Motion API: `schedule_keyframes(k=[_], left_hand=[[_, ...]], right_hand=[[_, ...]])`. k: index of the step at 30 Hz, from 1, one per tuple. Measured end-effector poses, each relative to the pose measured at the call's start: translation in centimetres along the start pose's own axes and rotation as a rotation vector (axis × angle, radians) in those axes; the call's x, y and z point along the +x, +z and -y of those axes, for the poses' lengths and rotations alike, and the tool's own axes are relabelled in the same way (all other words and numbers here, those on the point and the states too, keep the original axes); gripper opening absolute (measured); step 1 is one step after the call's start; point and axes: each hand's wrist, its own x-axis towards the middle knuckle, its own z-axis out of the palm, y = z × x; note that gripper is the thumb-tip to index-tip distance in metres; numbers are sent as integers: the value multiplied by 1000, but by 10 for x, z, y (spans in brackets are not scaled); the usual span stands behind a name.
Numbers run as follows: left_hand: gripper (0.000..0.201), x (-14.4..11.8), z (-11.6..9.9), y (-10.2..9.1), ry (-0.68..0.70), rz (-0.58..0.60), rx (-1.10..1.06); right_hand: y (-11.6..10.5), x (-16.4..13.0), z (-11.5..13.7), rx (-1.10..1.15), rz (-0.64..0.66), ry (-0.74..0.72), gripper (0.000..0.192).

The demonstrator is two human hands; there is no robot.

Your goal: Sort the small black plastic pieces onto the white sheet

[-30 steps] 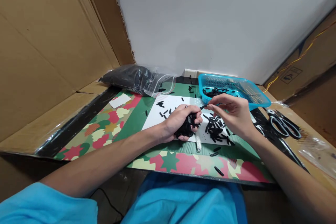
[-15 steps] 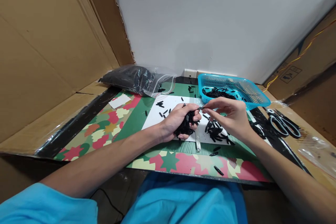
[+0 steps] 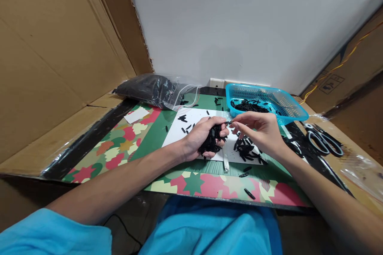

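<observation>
left hand (image 3: 203, 137) cupped, closed around a clump of black pieces (image 3: 213, 143); right hand (image 3: 259, 130) pinching one black piece (image 3: 229, 122) at its fingertips, over the white sheet (image 3: 191, 117).

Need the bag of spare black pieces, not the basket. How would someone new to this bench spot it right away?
Start at the patterned mat and go to its far left corner. There a clear zip bag lies on its side, stuffed with black pieces. Unlike the blue basket, it is transparent, soft and nearly full.

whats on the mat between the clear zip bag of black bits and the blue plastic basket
In the head view, a green strip of the patterned mat with a few loose small black pieces; a white wall socket sits just behind.
</observation>
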Motion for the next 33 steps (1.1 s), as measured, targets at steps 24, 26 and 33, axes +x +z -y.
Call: schedule_keyframes(k=[24,26,33], left_hand=[[34,-2,1,1,47,-10,67],[38,-2,3,0,49,-2,117],[48,-4,9,2,-11,100,340]], right_hand=[[-25,6,-12,-677,-153,-392,9],[-41,12,-24,-883,-294,-374,10],[-44,15,-22,-755,-289,-262,15]])
